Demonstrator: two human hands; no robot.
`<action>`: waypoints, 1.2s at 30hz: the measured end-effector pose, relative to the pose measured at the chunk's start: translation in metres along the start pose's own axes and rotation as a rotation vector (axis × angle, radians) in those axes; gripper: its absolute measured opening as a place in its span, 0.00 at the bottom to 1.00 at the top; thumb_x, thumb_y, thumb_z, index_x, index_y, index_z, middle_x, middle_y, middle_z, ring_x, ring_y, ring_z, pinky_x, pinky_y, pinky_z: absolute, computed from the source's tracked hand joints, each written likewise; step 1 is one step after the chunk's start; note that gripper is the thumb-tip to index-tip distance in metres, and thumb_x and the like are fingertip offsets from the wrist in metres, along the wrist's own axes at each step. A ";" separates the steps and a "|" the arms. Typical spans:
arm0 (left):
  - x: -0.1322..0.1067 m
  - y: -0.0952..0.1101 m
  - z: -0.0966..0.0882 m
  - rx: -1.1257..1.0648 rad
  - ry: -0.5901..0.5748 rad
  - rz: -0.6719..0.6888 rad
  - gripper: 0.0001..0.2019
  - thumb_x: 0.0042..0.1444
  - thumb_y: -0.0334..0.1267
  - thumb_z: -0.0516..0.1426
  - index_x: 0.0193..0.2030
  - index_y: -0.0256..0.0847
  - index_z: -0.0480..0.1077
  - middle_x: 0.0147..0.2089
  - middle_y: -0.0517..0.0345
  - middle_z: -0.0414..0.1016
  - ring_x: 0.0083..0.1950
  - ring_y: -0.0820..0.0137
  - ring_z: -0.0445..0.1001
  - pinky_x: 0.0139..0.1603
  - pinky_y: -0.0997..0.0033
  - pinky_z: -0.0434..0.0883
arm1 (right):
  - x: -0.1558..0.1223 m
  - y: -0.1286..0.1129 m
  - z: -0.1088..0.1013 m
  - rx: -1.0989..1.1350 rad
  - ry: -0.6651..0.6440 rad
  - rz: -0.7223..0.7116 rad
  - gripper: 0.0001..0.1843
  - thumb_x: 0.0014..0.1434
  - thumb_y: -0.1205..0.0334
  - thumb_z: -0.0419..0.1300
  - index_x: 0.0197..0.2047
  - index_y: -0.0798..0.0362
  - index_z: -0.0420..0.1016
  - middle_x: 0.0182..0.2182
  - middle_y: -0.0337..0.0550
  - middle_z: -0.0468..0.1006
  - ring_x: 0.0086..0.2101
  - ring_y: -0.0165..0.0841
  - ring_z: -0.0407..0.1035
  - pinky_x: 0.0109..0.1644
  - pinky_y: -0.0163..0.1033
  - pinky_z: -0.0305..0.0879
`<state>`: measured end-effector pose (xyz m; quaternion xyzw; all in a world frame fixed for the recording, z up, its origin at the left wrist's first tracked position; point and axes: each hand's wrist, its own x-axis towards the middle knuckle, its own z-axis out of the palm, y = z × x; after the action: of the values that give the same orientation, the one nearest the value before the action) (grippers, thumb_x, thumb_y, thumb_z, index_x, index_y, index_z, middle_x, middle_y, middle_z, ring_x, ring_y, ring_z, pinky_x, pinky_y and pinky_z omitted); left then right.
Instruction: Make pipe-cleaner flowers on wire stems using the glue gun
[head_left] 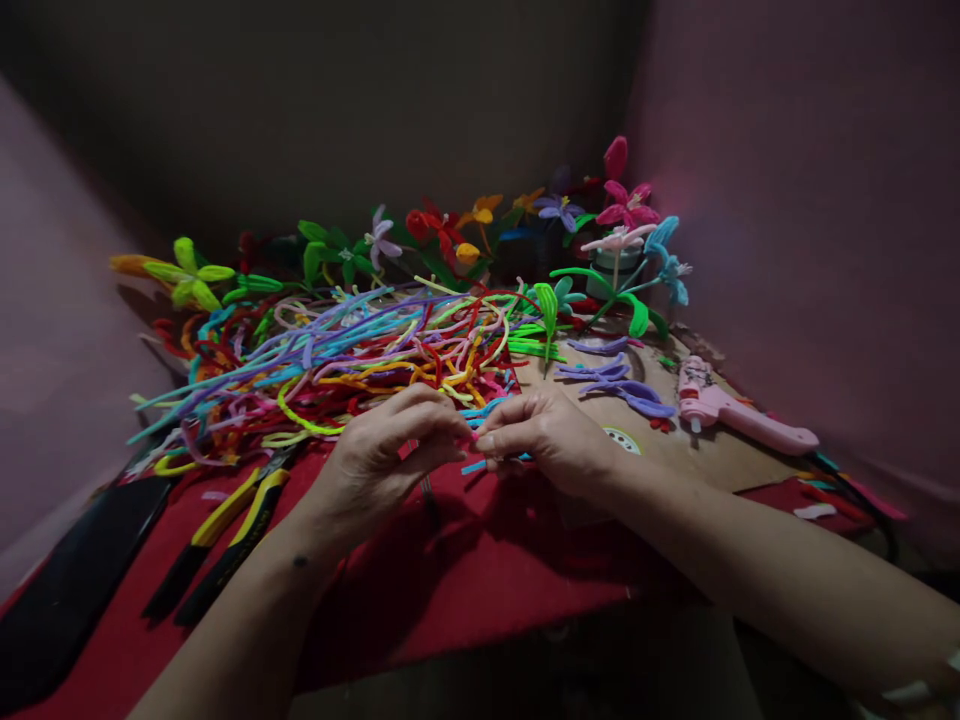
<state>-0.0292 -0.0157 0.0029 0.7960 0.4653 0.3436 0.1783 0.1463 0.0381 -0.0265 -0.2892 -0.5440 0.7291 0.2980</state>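
Note:
My left hand [394, 445] and my right hand [551, 440] meet over the front of the table, fingertips almost touching. Both are closed in a pinch on a small pink piece of pipe cleaner [473, 438], mostly hidden by the fingers. Light-blue pipe cleaner pieces [474, 468] show just below and behind the fingertips. Behind my hands lies a big tangled heap of coloured pipe cleaners [360, 340]. To the right of my right hand, purple pipe cleaner petals [646, 399] rest on a cardboard sheet [739, 455].
Yellow-and-black pliers [225, 530] and a dark flat object [82, 590] lie at left on the red cloth [450, 610]. A pink glue gun [739, 410] rests at right. Finished pipe cleaner flowers [442, 225] line the back by the wall.

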 end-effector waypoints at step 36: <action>-0.005 0.009 0.004 -0.042 0.027 -0.077 0.06 0.51 0.32 0.59 0.37 0.41 0.71 0.38 0.59 0.69 0.36 0.75 0.70 0.37 0.77 0.66 | -0.005 0.001 0.005 -0.145 0.002 -0.006 0.04 0.44 0.72 0.58 0.21 0.58 0.73 0.14 0.34 0.68 0.18 0.23 0.59 0.23 0.30 0.54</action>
<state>-0.0221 -0.0241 0.0037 0.7689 0.4906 0.3569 0.2018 0.1459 0.0311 -0.0253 -0.3093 -0.5960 0.6864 0.2792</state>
